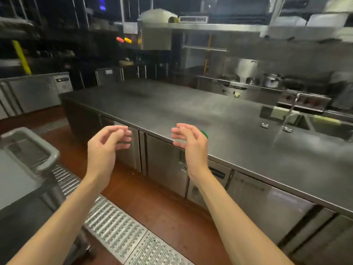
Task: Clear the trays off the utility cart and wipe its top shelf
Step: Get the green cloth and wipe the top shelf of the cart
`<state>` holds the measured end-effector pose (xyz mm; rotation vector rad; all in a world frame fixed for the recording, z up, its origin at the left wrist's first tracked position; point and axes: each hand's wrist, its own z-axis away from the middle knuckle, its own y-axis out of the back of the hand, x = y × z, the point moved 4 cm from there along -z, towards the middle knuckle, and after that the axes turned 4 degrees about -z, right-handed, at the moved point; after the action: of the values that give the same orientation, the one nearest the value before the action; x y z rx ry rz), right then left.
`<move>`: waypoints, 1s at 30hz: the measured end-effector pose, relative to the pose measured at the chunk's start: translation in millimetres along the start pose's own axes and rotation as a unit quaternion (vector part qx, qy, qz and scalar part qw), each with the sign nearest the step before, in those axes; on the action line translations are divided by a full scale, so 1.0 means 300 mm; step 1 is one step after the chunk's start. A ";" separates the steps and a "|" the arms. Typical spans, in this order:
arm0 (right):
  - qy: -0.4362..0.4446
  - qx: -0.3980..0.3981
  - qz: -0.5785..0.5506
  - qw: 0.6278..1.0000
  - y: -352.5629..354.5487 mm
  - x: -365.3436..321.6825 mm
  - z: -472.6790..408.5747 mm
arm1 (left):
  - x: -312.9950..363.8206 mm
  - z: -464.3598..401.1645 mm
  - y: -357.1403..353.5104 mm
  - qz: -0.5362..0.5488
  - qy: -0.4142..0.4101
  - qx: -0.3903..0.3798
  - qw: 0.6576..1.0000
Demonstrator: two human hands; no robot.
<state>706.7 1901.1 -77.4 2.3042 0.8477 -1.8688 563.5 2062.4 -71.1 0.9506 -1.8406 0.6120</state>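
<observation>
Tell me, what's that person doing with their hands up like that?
A person stands in a restaurant kitchen with both arms stretched out. The left hand and right hand hang in the air, fingers curled, holding nothing. They face a long steel counter, which looks bare near them. The grey utility cart sits at their left. No trays show on the part of it in view, and nobody is wiping it.

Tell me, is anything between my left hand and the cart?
Nothing visible. The left hand is empty, held in the air over the floor in front of the counter. The cart sits lower left, with open space between them. No trays show on its visible part.
</observation>
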 end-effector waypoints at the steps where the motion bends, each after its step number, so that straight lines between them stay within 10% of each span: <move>1: -0.002 0.015 0.002 1.000 0.048 0.012 -0.035 | -0.029 -0.020 -0.056 0.005 0.006 -0.012 1.000; 16: -0.037 0.206 0.099 0.973 0.482 0.439 -0.844 | -0.746 -0.687 -0.700 0.051 0.136 -0.136 0.980; 30: -0.155 0.242 0.225 0.931 0.845 1.010 -1.612 | -1.390 -1.239 -1.423 -0.138 0.163 -0.292 0.932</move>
<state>1284.0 1981.3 -301.3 2.0715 -0.1951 -2.2883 1210.3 2238.1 -283.1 0.6383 -1.4272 0.0256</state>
